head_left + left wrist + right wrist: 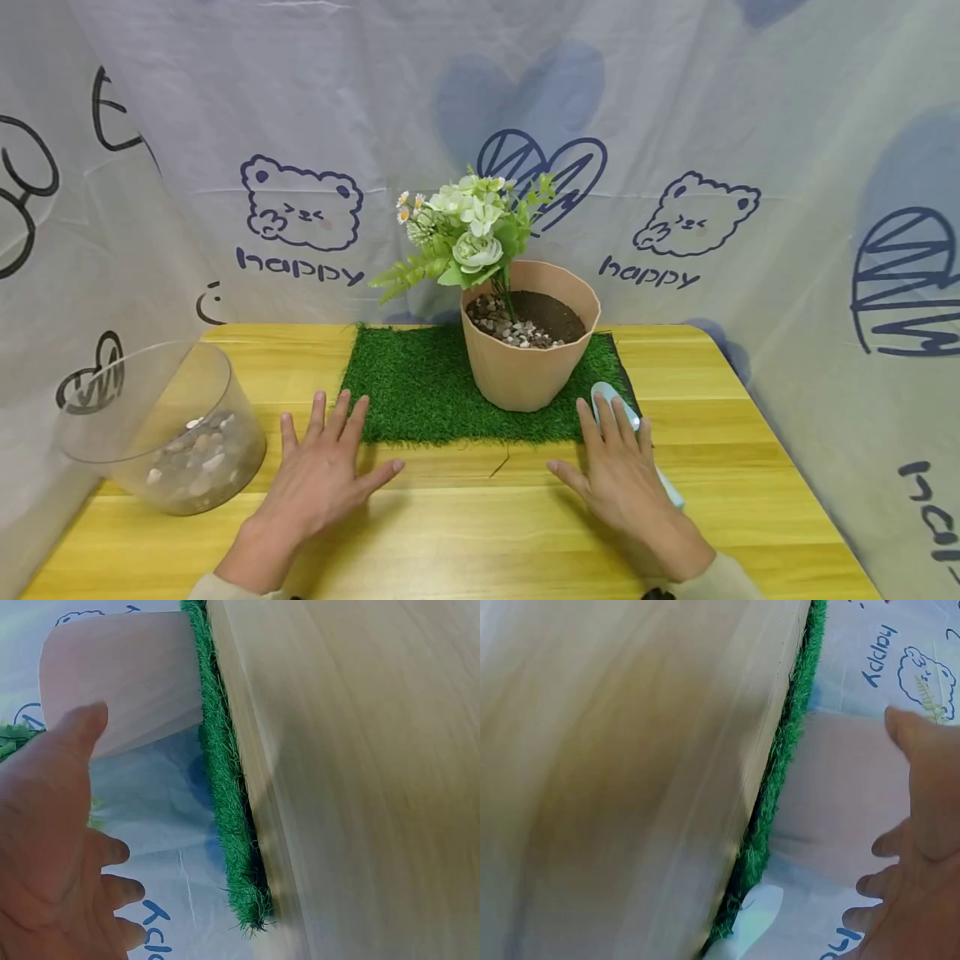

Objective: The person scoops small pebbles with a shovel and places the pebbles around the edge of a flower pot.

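Observation:
My left hand (318,471) is spread palm down with nothing in it, near the left front corner of a green artificial grass mat (420,392). On the other side, my right hand (618,467) is also spread and holds nothing. Partly hidden under or behind its fingers in the head view lies a light blue trowel (613,404), crossing the mat's right front edge. A peach plant pot (517,375) stands upright on the mat, with dark soil (558,312) and small pebbles (517,332) inside. White and green flowers (472,225) rise from it, leaning left.
A clear container (247,417) with pebbles (198,458) at its bottom stands at the table's left. A thin dark twig-like bit (500,463) lies on the wooden table (465,533). Printed cloth (405,100) hangs behind and on both sides.

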Demonstrator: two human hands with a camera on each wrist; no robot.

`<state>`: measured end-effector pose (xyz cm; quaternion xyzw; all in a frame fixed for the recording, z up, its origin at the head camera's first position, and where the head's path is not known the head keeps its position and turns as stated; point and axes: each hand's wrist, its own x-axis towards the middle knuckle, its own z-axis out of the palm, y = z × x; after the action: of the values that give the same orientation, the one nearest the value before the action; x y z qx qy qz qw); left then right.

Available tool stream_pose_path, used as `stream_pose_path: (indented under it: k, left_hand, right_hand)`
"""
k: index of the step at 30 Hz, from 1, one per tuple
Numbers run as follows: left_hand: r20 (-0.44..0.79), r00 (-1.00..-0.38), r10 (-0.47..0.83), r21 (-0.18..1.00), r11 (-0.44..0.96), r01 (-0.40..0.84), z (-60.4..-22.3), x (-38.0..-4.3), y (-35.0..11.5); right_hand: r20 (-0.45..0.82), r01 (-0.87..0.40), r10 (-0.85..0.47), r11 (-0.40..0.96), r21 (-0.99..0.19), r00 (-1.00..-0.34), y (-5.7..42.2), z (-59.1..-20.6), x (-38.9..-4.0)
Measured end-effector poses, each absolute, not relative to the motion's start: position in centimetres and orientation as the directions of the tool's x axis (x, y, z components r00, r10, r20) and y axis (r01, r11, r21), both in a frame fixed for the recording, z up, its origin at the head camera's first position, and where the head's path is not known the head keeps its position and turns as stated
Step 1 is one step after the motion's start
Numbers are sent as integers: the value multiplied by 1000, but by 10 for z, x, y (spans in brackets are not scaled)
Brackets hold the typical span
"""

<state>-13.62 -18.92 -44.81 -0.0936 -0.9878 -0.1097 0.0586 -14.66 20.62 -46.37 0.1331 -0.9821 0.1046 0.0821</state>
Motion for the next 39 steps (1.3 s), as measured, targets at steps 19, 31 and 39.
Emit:
stream_pose_path:
  k: [19,31,39]
  left_hand:
    - [266,-961,77,395,900,182,-407,-132,-201]
    - [319,-931,-180,483,875,-3,-348,-115,-248]
    - [302,-908,-291,460,878,-129,-340,-120,-299]
  right_hand:
    - [389,-340,-184,860,-381,-903,182,-457,-147]
    - [400,-386,-219,828,-407,-890,156,-460,-148]
    - [373,-412,-240,765,-496,-896,129,-458,-146]
